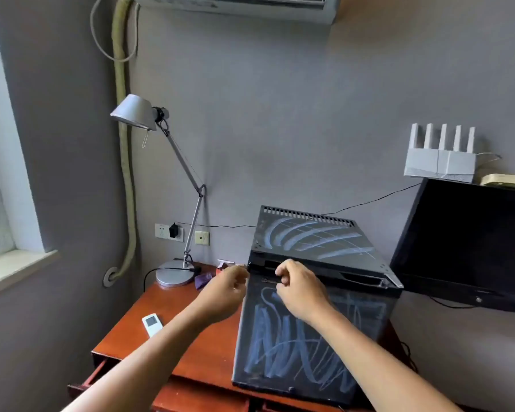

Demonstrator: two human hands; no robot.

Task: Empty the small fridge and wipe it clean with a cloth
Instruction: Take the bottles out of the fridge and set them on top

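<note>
The small black fridge [318, 337] stands on the reddish wooden desk [191, 343], door shut, with pale smear marks across its door and top. My right hand [301, 289] is at the door's upper left, fingers curled near the recessed handle slot; whether it grips the edge is unclear. My left hand [225, 292] hovers just left of the fridge's top left corner, fingers loosely curled, holding nothing I can see. A purple cloth-like bundle [204, 280] lies on the desk behind my left hand. The fridge's inside is hidden.
A silver desk lamp [173, 275] stands at the desk's back left. A white remote [152, 324] lies near the left edge above a partly open drawer [98, 376]. A black monitor [470, 242] hangs right of the fridge, a white router [440, 162] above it.
</note>
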